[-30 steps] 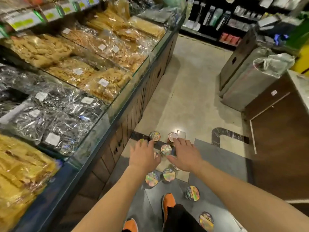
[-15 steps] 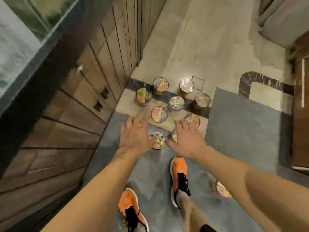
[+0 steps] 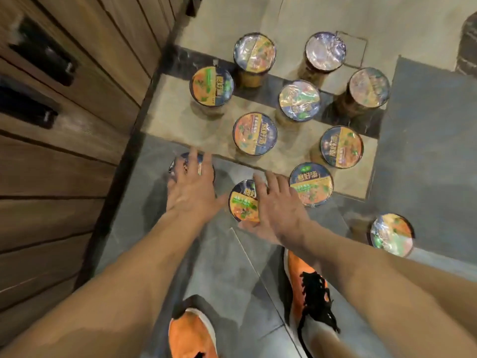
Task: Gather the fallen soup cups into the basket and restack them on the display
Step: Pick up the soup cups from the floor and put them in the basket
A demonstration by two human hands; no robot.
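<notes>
Eleven cups [image 3: 255,133] stand upright on the floor [image 3: 426,164], sealed lids up, in a loose cluster just right of a wooden cabinet [image 3: 64,138]. Where gaps show, none touches another. One, the lone cup [image 3: 391,235], stands apart at the near right. The left hand [image 3: 192,192] is over the leftmost cup [image 3: 176,163], the one nearest the cabinet, with fingers straight and spread across its lid. It grips nothing, and contact with the lid cannot be confirmed. The right hand [image 3: 277,208] is over the middle cup [image 3: 242,205] of the near row and covers the right half of its lid. Its fingers are extended and close together, and the thumb lies out along the lid's near edge. No closed grip is seen, and contact is likewise unclear. Another cup stands just right of that hand. Both forearms reach in from the near edge. Two orange shoes [image 3: 307,280] are planted on the grey tiles, nearer than the hands.
</notes>
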